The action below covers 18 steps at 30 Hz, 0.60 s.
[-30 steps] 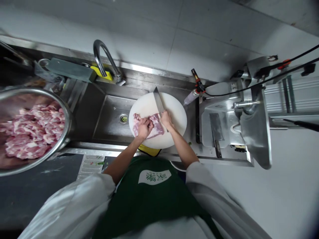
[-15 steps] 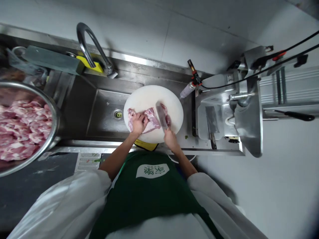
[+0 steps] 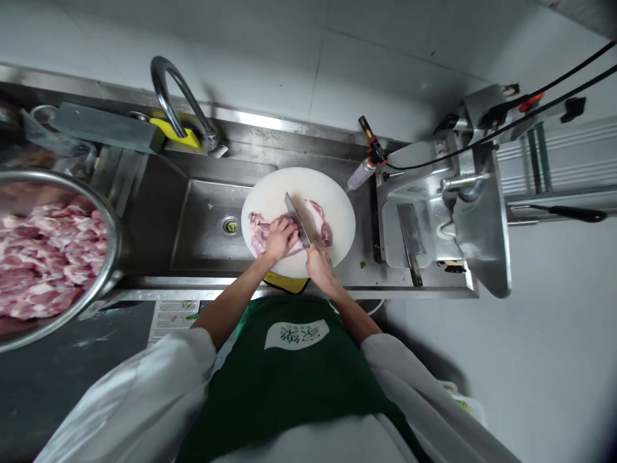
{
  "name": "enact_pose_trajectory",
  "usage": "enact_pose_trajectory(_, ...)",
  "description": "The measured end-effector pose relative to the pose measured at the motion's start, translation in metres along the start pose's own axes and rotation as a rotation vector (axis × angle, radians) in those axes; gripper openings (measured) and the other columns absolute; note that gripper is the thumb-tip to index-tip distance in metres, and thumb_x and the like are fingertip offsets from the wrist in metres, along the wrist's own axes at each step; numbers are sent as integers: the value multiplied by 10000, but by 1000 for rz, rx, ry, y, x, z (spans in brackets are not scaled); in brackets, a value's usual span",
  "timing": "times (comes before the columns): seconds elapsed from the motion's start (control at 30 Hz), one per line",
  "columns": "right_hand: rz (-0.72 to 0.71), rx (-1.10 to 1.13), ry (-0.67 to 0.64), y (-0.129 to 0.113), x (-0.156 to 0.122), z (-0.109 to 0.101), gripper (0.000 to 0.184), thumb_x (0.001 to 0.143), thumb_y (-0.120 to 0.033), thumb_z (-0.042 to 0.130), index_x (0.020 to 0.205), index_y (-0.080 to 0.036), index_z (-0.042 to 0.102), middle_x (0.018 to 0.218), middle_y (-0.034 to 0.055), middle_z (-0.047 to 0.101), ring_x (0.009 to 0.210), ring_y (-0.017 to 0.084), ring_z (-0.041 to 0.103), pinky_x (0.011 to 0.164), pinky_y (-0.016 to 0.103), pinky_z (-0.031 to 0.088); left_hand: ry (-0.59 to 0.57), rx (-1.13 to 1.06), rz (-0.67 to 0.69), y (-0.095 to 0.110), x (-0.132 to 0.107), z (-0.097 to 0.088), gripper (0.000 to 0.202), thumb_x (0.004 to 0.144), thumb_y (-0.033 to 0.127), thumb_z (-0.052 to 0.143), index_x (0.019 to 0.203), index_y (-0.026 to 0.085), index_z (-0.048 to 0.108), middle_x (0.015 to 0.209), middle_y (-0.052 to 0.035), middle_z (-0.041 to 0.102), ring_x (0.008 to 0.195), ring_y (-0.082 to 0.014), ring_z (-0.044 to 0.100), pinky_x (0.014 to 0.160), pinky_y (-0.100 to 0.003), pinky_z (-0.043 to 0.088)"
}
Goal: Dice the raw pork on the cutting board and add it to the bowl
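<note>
A round white cutting board (image 3: 332,186) lies over the sink. On its left half rests a piece of raw meat (image 3: 259,233). My left hand (image 3: 281,238) presses on this meat with curled fingers, covering part of it. My right hand (image 3: 319,265) grips the handle of a cleaver (image 3: 299,217), whose blade stands against the meat's right end, close beside my left fingertips. To the right of the blade, a cut strip of meat (image 3: 321,225) lies apart on the board.
At left stands a big metal bowl (image 3: 116,247) of raw meat. A curved faucet (image 3: 168,90) rises behind the sink (image 3: 202,222). Rightward are a blowtorch (image 3: 366,164), a slicing machine (image 3: 482,218) and a second cleaver (image 3: 409,235). A yellow cloth (image 3: 286,281) hangs under the board's front edge.
The cleaver has moved left from beside the cut strip to the larger piece of meat. My left hand has shifted slightly right along the meat.
</note>
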State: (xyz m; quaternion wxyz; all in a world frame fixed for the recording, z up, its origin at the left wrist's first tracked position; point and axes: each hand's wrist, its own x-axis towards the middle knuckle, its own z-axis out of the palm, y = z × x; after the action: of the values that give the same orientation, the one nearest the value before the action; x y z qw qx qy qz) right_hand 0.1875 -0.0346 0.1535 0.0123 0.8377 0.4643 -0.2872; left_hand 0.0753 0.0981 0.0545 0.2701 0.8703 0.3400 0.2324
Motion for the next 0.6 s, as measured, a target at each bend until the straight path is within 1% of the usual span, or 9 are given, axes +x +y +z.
enact_pose_trajectory(0.07, 13, -27, -35, 5, -13, 6, 391, 1048, -136, 342, 1394, -117, 525, 1105, 179, 749, 1058, 296, 727, 888, 368, 522, -73, 33, 23, -2, 8, 5, 155, 956, 253, 558, 977, 218, 708, 1097, -119, 646, 1101, -312, 535, 992, -492, 442)
enact_pose_trajectory(0.17, 55, -57, -105, 12, -28, 8, 439, 1023, -107, 364, 1442, -121, 495, 1069, 181, 751, 1034, 307, 728, 877, 389, 529, -102, 83, 8, -6, 13, 11, 129, 939, 246, 582, 915, 219, 706, 1058, -117, 644, 1072, -321, 535, 948, -489, 454)
enact_pose_trajectory(0.23, 65, -43, -127, 9, -21, 6, 448, 1009, -83, 382, 1439, -120, 506, 1083, 186, 745, 1055, 301, 724, 899, 381, 524, -117, 84, 21, -8, 13, 13, 106, 926, 233, 600, 881, 223, 696, 1043, -107, 641, 1073, -318, 534, 951, -485, 456)
enact_pose_trajectory(0.27, 60, -25, -114, 6, -14, 5, 436, 1009, -73, 383, 1418, -118, 525, 1107, 188, 739, 1077, 292, 719, 919, 368, 517, -120, 77, 25, -8, 13, 14, 95, 920, 223, 607, 879, 226, 693, 1040, -100, 639, 1079, -314, 534, 962, -483, 454)
enact_pose_trajectory(0.37, 13, 35, -11, 3, 5, 3, 392, 1026, -84, 378, 1383, -98, 538, 1204, 192, 714, 1154, 262, 689, 960, 318, 495, -99, 41, 2, -8, 14, 14, 84, 906, 199, 619, 893, 232, 695, 1039, -88, 631, 1089, -301, 535, 997, -483, 446)
enact_pose_trajectory(0.4, -6, 43, -11, 5, 6, 3, 380, 1040, -107, 372, 1385, -100, 530, 1200, 183, 718, 1143, 254, 689, 952, 309, 495, -97, 33, -6, -8, 14, 13, 85, 905, 198, 619, 893, 231, 696, 1036, -90, 629, 1085, -301, 537, 998, -485, 447)
enact_pose_trajectory(0.43, -10, 49, -46, 8, 5, 3, 364, 1052, -134, 373, 1381, -111, 528, 1167, 168, 730, 1110, 247, 698, 931, 301, 500, -102, 30, -8, -7, 14, 12, 88, 906, 199, 617, 886, 227, 697, 1029, -94, 629, 1078, -302, 540, 993, -486, 452)
enact_pose_trajectory(0.53, 53, 34, -136, 11, 2, 0, 324, 1074, -199, 365, 1318, -113, 559, 983, 135, 753, 974, 246, 726, 863, 300, 514, -149, 42, 16, -7, 13, 9, 103, 907, 192, 608, 852, 218, 690, 1004, -97, 636, 1025, -298, 555, 961, -481, 476)
enact_pose_trajectory(0.6, -5, 19, -83, 4, 13, -5, 318, 1045, -145, 396, 1308, -125, 573, 1042, 134, 748, 1017, 236, 717, 904, 298, 505, -149, 38, 25, -10, 14, 8, 115, 907, 175, 597, 851, 221, 686, 1013, -90, 643, 1003, -287, 563, 960, -470, 486)
